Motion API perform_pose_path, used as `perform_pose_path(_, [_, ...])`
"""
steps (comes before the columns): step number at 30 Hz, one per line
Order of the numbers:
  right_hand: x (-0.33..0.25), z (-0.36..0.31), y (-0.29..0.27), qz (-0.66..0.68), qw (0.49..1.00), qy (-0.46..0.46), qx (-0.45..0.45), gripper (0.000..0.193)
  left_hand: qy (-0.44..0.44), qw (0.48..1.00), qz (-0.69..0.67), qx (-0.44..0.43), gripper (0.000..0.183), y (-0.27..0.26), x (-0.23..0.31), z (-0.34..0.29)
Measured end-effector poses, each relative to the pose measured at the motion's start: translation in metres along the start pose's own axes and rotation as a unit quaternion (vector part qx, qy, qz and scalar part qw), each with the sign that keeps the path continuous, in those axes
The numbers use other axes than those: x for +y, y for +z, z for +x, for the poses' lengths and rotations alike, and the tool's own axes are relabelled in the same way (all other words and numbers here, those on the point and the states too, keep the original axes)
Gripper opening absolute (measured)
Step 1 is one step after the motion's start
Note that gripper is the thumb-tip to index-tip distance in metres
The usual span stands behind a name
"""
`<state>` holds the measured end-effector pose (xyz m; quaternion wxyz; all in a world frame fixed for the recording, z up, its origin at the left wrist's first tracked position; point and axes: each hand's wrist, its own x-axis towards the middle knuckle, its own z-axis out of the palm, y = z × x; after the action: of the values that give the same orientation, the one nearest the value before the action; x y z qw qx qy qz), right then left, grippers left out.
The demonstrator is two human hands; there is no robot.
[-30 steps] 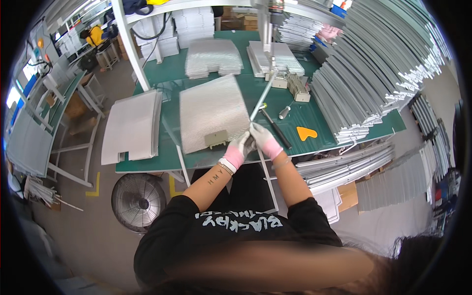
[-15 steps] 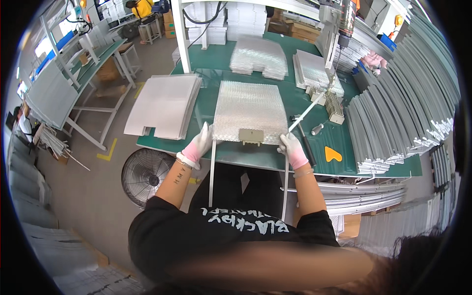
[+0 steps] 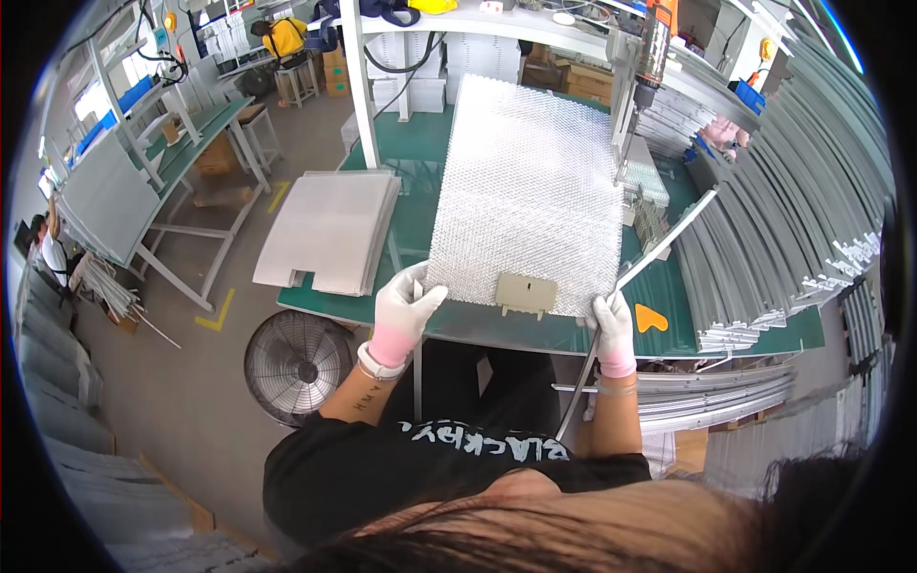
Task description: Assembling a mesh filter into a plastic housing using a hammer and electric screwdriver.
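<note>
A silvery mesh panel (image 3: 530,181) is raised and tilted above the green workbench, its near edge toward me. A beige plastic block (image 3: 526,293) with two prongs sits on that near edge. Gloved in white and pink, my left hand (image 3: 401,310) pinches the panel's near left corner. A thin metal strip (image 3: 417,382) hangs below it. At the near right corner my right hand (image 3: 613,329) is closed on a light metal strip (image 3: 669,239), which slants up to the right. Another length of strip (image 3: 575,393) runs down from that hand. The grip partly hides the corner.
On the green bench (image 3: 415,224), a stack of pale notched panels (image 3: 330,229) lies left. An orange heart-shaped piece (image 3: 650,318) is right of my hand. A power driver (image 3: 656,48) hangs above. Long metal profiles (image 3: 774,191) crowd the right side. A floor fan (image 3: 301,368) stands below left.
The mesh panel has come up off the bench and tilted, with its block and the right strip. Both hands rose with it and shifted right; my left fingers have closed at the corner.
</note>
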<state>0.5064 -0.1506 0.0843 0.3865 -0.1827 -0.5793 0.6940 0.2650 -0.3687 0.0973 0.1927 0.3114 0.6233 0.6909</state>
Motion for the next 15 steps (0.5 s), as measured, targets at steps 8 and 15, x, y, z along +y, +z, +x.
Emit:
perform_pose_path(8, [-0.029,-0.018,0.030,-0.054,0.998,-0.021,-0.038,0.023,0.088,0.980,-0.133,-0.117,0.059,-0.047,-0.003,-0.037])
perform_pose_path(15, [-0.079,0.022,0.073,-0.138,0.968,-0.201,-0.063,0.009,0.182,0.983,-0.023,0.023,0.031,-0.064,0.053,0.003])
